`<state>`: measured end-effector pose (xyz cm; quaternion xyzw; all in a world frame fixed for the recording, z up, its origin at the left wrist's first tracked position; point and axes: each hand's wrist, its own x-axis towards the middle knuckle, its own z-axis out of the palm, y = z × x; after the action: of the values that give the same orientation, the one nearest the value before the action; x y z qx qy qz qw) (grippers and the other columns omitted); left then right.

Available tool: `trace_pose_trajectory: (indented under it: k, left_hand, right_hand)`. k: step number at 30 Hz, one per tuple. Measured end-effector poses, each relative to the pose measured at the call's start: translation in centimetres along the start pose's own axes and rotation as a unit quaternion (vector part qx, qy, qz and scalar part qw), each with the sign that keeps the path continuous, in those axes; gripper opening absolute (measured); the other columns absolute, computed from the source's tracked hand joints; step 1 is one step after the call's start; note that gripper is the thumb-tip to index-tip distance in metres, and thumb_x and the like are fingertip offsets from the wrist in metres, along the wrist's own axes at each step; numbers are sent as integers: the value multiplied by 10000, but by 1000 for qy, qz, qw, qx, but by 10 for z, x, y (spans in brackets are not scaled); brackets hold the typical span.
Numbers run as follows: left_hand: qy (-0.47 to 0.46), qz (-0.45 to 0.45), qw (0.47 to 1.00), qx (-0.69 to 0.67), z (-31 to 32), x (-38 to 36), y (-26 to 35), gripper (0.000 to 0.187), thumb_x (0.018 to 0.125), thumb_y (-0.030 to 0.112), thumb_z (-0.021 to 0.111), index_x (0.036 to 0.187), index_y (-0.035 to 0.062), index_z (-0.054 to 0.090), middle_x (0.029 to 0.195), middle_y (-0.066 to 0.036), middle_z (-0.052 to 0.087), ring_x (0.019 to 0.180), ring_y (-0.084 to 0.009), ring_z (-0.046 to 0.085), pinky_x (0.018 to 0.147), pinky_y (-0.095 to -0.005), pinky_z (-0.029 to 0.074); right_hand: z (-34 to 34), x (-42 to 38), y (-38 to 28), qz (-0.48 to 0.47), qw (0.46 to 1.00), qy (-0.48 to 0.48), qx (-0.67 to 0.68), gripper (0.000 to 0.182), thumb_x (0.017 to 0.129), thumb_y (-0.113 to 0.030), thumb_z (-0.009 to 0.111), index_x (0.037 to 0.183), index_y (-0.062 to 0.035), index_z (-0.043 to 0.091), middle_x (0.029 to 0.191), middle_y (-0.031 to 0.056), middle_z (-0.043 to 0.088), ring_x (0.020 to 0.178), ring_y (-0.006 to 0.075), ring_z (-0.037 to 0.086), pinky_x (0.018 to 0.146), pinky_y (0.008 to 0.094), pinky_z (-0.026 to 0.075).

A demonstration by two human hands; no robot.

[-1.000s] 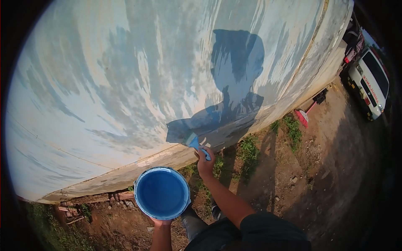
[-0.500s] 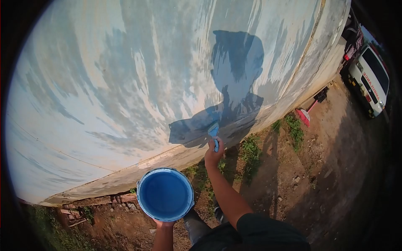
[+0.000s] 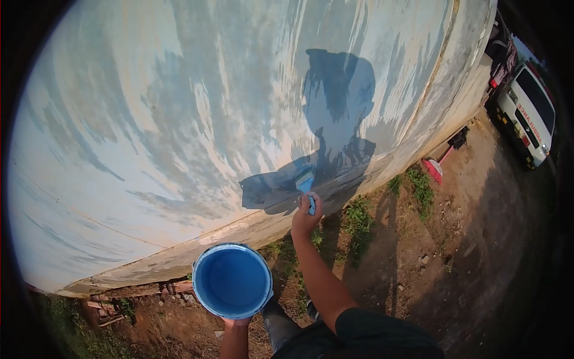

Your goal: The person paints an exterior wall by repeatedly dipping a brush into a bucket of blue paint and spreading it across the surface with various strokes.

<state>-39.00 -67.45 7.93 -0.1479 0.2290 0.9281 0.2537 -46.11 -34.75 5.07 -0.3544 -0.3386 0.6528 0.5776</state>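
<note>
My right hand grips a blue paintbrush whose bristles press against the low part of a large, curved, weathered wall. A fresh patch of blue paint spreads to the left of the bristles. My left hand holds up from below a round bucket full of blue paint, at the lower centre. My shadow falls across the wall above the brush.
Dirt ground with weeds runs along the wall's foot. A red tool with a long handle lies by the wall at right. A white vehicle is parked at far right. Broken wood lies at lower left.
My right hand moved the brush to the right and slightly up along the wall, widening the blue patch. The bucket stayed almost in place.
</note>
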Motion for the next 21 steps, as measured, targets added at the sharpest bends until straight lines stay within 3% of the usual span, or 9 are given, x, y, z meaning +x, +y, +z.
trace_pose_trajectory:
  k: [1, 6, 10, 12, 15, 19, 21]
  left_hand:
    - [0, 2, 1000, 0, 1, 0, 1, 696, 1030, 655, 531, 1537, 179, 528, 1531, -101, 579, 1376, -350, 565, 1096, -620, 459]
    - [2, 7, 1000, -2, -14, -14, 15, 701, 1027, 660, 532, 1539, 181, 526, 1532, -100, 578, 1377, -352, 564, 1093, -624, 459]
    - [-3, 10, 1000, 5, -17, -20, 23, 705, 1025, 664, 532, 1541, 184, 525, 1534, -100, 577, 1378, -354, 564, 1091, -626, 458]
    - [-7, 13, 1000, 6, -17, -23, 27, 707, 1024, 666, 532, 1541, 185, 524, 1534, -100, 576, 1378, -354, 563, 1090, -627, 458]
    - [-9, 21, 1000, 8, -15, -26, 25, 710, 1022, 669, 533, 1543, 187, 523, 1535, -100, 576, 1379, -355, 563, 1089, -629, 457]
    - [-10, 25, 1000, 12, -15, -32, 31, 714, 1020, 674, 533, 1544, 189, 521, 1536, -100, 575, 1380, -357, 562, 1087, -632, 456]
    - [-13, 19, 1000, 14, -13, -32, 31, 716, 1019, 676, 533, 1545, 190, 521, 1537, -100, 575, 1380, -357, 562, 1085, -633, 456]
  right_hand:
    - [12, -15, -7, 1, 1000, -2, 1, 155, 1064, -105, 636, 1135, 30, 662, 1123, 123, 700, 986, 217, 711, 864, 368, 618]
    - [24, -63, -73, -93, 971, -220, -14, 161, 1067, -95, 631, 1124, 52, 664, 1112, 148, 715, 981, 222, 725, 871, 378, 614]
    - [-5, -27, -44, -122, 982, -140, -34, 167, 1070, -100, 628, 1125, 52, 666, 1121, 161, 723, 971, 236, 738, 870, 389, 615]
    - [-15, -7, -20, -47, 993, -45, -100, 171, 1068, -97, 620, 1126, 58, 664, 1126, 170, 726, 958, 249, 743, 888, 397, 622]
    - [12, -9, -4, -20, 990, 22, -135, 168, 1063, -95, 617, 1107, 57, 674, 1047, 159, 734, 941, 253, 736, 858, 383, 606]
    - [79, -55, -69, -71, 980, -30, -183, 153, 1051, -79, 621, 1113, 50, 674, 1002, 154, 734, 927, 255, 738, 831, 375, 604]
    - [97, -71, -103, -106, 987, -105, -63, 126, 1036, -44, 630, 1107, 51, 671, 1001, 156, 744, 922, 251, 743, 809, 369, 603]
